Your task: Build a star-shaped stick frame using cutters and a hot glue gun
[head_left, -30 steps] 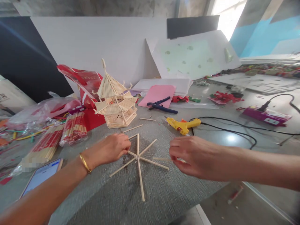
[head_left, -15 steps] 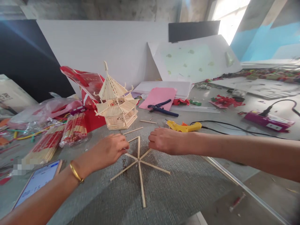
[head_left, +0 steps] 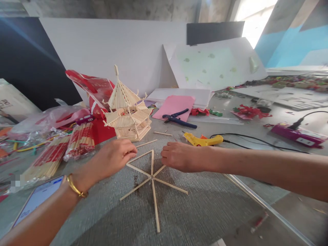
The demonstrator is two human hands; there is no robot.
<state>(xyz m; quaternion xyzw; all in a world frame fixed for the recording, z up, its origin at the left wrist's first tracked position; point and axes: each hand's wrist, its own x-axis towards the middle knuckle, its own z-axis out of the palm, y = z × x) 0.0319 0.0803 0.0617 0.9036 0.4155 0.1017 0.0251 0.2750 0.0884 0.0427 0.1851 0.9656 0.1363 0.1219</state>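
Observation:
On the grey table lies a spoked figure of thin wooden sticks point(head_left: 155, 208), joined at a hub. One short stick point(head_left: 140, 157) bridges the outer ends of two spokes at its upper left. My left hand point(head_left: 115, 157), with a gold bangle at the wrist, hovers just left of that bridge, its fingers bent together; whatever the fingertips may hold is hidden. My right hand point(head_left: 179, 157) is closed at the outer end of the upper-right spoke, covering that tip. Beyond my hands, two loose sticks point(head_left: 146, 143) lie near a pagoda model point(head_left: 128, 119) built from sticks.
A yellow glue gun point(head_left: 203, 139) with a black cord lies behind my right hand. Dark blue cutters point(head_left: 179, 118) rest by pink paper point(head_left: 174, 106). Bundled sticks point(head_left: 80, 141) and a phone point(head_left: 38, 198) are at left. A purple power strip point(head_left: 298, 134) sits at right.
My left hand has drawn back slightly to the left and up, uncovering the corner where the short stick meets a spoke. My right hand stays almost in place. The view has shifted a little.

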